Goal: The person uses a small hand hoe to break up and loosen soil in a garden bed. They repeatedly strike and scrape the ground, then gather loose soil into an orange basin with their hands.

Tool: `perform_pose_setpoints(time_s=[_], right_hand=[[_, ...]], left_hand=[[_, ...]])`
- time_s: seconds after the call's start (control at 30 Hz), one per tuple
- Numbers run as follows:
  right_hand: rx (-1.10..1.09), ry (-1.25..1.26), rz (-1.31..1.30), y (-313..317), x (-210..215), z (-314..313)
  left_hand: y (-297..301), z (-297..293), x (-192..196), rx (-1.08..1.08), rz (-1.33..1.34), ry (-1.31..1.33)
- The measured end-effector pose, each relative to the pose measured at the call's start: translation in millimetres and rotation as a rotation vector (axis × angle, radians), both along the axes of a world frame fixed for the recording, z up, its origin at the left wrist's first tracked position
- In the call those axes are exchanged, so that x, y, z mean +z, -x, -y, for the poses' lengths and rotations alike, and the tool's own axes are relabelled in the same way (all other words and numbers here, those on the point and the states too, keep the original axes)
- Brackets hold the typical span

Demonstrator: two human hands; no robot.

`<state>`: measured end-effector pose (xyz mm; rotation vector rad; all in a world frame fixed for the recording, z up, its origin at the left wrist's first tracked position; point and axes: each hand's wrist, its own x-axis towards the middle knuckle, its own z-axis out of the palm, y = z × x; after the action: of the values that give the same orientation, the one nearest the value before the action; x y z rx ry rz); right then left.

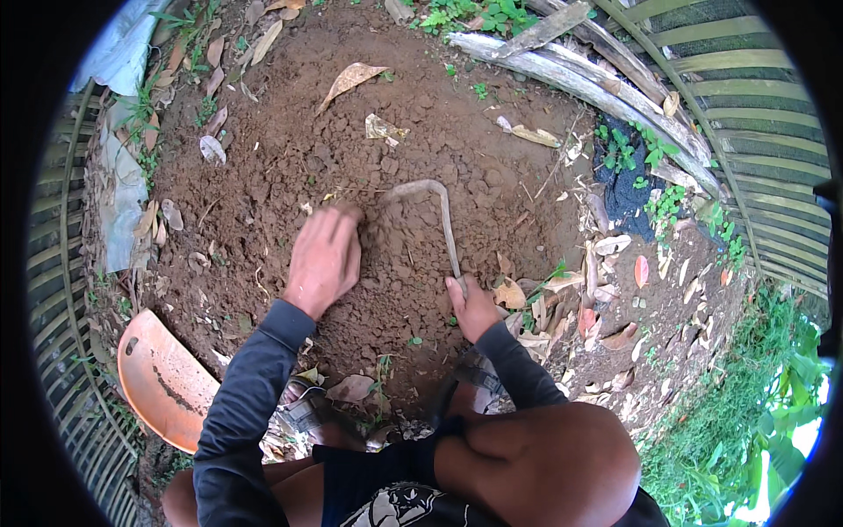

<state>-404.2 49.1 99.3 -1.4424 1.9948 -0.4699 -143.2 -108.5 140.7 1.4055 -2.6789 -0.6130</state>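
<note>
My right hand (474, 307) is wrapped round the near end of a bent, grey-brown rod-like tool (446, 220). From my grip it runs up and away, then bends sharply left, its far end against the loose brown soil (395, 272). My left hand (325, 255) is low over the soil, left of that far end. Its fingers are pressed together and curled down; the fingertips are blurred, and what they hold, if anything, is hidden. Crumbs of soil blur just beside them.
An orange plastic scoop-shaped piece (167, 378) with soil inside lies at left. Slatted fences (746, 114) curve along both sides. Grey logs (588, 92) and black netting (625, 198) lie at far right. Dry leaves (351, 83) are scattered about. My sandalled feet (303, 408) are close by.
</note>
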Motion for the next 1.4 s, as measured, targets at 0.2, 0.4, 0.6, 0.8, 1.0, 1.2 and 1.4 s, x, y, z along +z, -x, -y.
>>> perform_pose_setpoints(time_s=[0.2, 0.4, 0.6, 0.8, 1.0, 1.2, 1.4], right_hand=[[-0.485, -0.21, 0.784, 13.8, 9.3, -16.0], [-0.788, -0.095, 0.802, 26.6, 24.1, 1.1], [-0.901, -0.14, 0.854, 30.0, -3.0, -7.9], [-0.85, -0.149, 0.927, 28.1, -24.0, -13.8], [-0.862, -0.151, 0.919, 27.0, -30.4, -12.2], [-0.837, -0.138, 0.947, 28.0, -35.5, -15.3], [-0.832, -0.118, 0.94, 27.6, -36.1, -13.5]], left_hand=[[54.4, 21.5, -19.9, -0.011, 0.112, 0.134], [91.0, -0.9, -45.8, -0.099, 0.245, 0.102], [91.1, 20.5, -45.4, -0.083, 0.151, -0.002], [90.4, 32.7, -30.5, 0.34, -0.205, -0.306], [74.5, 35.9, -46.8, 0.378, -0.381, -0.309], [67.5, 33.1, -28.3, 0.681, -0.754, -0.87], [82.3, 30.1, -14.4, 0.267, -0.181, 0.317]])
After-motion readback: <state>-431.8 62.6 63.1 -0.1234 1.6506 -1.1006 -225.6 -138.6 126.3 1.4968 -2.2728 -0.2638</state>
